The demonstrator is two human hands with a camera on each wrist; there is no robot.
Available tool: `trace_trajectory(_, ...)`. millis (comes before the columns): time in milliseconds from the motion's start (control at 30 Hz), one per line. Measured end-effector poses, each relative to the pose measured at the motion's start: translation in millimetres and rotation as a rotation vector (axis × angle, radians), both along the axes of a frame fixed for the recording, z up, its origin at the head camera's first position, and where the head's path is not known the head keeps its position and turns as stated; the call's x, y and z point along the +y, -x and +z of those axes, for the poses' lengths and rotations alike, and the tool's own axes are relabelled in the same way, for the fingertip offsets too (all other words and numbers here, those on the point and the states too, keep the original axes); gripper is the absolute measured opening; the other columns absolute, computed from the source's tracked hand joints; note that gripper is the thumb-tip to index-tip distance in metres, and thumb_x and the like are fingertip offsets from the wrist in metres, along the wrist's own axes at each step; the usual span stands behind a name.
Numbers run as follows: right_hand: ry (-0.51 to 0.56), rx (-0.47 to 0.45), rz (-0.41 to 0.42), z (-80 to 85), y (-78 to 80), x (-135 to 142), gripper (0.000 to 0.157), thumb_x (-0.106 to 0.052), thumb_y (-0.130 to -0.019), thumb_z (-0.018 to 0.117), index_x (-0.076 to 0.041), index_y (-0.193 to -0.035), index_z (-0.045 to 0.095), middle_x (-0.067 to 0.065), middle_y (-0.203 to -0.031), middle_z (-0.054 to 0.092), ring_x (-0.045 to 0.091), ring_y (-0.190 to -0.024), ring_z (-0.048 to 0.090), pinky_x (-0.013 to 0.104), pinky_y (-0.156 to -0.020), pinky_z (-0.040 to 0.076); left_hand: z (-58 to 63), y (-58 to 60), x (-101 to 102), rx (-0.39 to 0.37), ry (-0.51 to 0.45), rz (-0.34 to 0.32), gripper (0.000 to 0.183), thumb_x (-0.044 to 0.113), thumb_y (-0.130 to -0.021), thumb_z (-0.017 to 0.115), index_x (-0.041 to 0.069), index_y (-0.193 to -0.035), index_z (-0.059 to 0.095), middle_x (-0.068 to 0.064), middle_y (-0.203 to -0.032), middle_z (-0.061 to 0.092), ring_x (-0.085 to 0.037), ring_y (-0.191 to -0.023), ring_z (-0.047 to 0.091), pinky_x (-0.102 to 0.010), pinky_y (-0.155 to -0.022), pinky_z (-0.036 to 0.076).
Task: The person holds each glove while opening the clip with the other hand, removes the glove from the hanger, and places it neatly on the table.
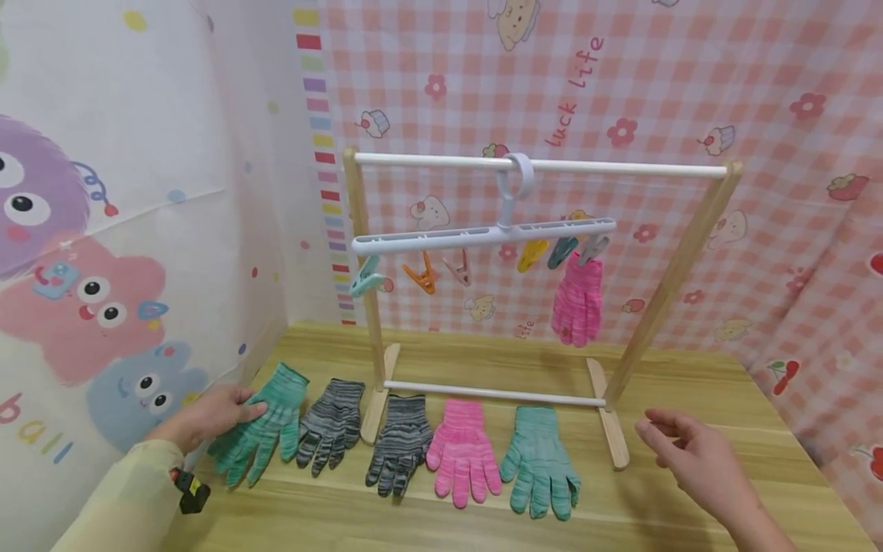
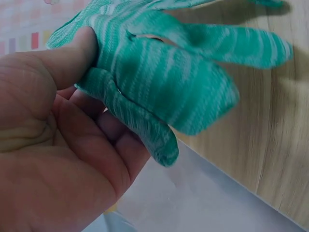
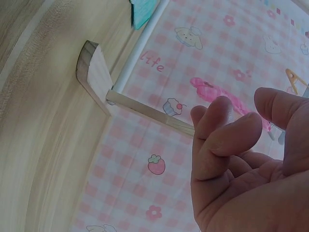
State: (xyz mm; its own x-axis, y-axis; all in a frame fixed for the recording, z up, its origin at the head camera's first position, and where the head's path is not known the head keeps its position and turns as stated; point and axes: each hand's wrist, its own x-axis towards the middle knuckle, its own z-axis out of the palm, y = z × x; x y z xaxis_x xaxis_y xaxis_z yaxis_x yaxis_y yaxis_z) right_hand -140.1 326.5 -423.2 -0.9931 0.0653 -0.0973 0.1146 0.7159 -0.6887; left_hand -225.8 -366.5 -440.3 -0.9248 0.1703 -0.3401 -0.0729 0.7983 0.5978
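In the head view my left hand (image 1: 217, 414) pinches the edge of a green striped knit glove (image 1: 276, 418) at the far left of the row. The left wrist view shows the thumb on top of that glove (image 2: 159, 72) and the fingers beneath it. My right hand (image 1: 697, 460) hangs over the table to the right of the rack's foot, its fingers loosely curled around nothing. To the right of the held glove lie two grey-black gloves (image 1: 331, 422), a pink glove (image 1: 464, 452) and another green glove (image 1: 540, 460).
A wooden rack (image 1: 672, 284) with white rods stands behind the gloves. From its top rod hangs a white hanger (image 1: 441, 239) with several coloured clips, such as a yellow clip (image 1: 533, 255). A pink glove (image 1: 578, 303) hangs at its right end. Printed cloth lines the walls.
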Motion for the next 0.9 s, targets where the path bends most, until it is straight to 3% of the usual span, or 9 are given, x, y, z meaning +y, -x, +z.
trace_trajectory(200,0.002,0.003,0.005,-1.9,0.2,0,0.077,-0.062,-0.107,0.053,0.000,-0.153,0.052,0.019,-0.134,0.072,0.018,-0.094,0.072,0.033,-0.062,0.059,-8.1,3.4,-5,0.027,0.027,0.011,0.064,0.028,-0.111,0.059,-0.023,-0.148,0.044,-0.047,-0.158,0.031,-0.069,-0.143,0.033,-0.073,-0.113,0.041)
trace_trajectory(433,-0.003,0.024,0.005,-1.3,-0.7,-4,0.074,-0.059,-0.107,0.055,0.000,-0.150,0.056,0.018,-0.130,0.074,0.017,-0.090,0.073,0.031,-0.060,0.058,-21.9,10.5,-5,0.166,0.164,-0.002,0.055,0.022,-0.108,0.064,-0.022,-0.138,0.055,-0.047,-0.146,0.049,-0.066,-0.133,0.049,-0.071,-0.105,0.048)
trace_trajectory(533,0.005,0.012,0.008,-1.2,0.6,-5,0.074,-0.060,-0.107,0.056,0.000,-0.151,0.055,0.017,-0.131,0.074,0.017,-0.091,0.072,0.031,-0.060,0.058,-27.9,13.8,-5,0.220,0.226,0.027,0.044,0.023,-0.108,0.063,-0.015,-0.129,0.065,-0.044,-0.140,0.057,-0.062,-0.127,0.057,-0.068,-0.100,0.052)
trace_trajectory(600,0.007,0.000,0.008,-1.3,1.2,-6,0.076,-0.061,-0.106,0.056,0.000,-0.152,0.055,0.017,-0.132,0.073,0.017,-0.092,0.072,0.031,-0.060,0.058,-32.0,15.6,-5,0.272,0.246,0.046,0.031,0.022,-0.107,0.064,-0.008,-0.110,0.070,-0.038,-0.124,0.067,-0.053,-0.109,0.066,-0.060,-0.090,0.055)
trace_trajectory(667,0.011,-0.014,0.010,-1.4,1.9,-5,0.077,-0.062,-0.106,0.056,0.000,-0.153,0.053,0.017,-0.133,0.072,0.018,-0.093,0.072,0.031,-0.060,0.058,-35.8,17.1,-4,0.314,0.239,0.077,0.027,0.021,-0.106,0.065,-0.001,-0.091,0.065,-0.027,-0.100,0.068,-0.039,-0.087,0.064,-0.049,-0.077,0.052)
trace_trajectory(767,0.011,-0.024,0.011,-1.3,2.5,-5,0.078,-0.062,-0.106,0.055,0.000,-0.154,0.052,0.017,-0.133,0.072,0.019,-0.094,0.072,0.031,-0.061,0.057,-41.2,19.5,-2,0.331,0.200,0.134,0.026,0.021,-0.105,0.067,0.005,-0.086,0.061,-0.010,-0.082,0.059,-0.023,-0.073,0.050,-0.038,-0.068,0.040)
trace_trajectory(900,0.015,-0.022,0.013,-0.9,3.3,-4,0.078,-0.061,-0.106,0.056,0.000,-0.154,0.052,0.017,-0.133,0.072,0.020,-0.095,0.073,0.031,-0.061,0.058,-45.9,21.9,2,0.329,0.151,0.189,0.019,0.020,-0.105,0.067,0.001,-0.101,0.068,-0.009,-0.082,0.064,-0.019,-0.071,0.051,-0.034,-0.067,0.040)
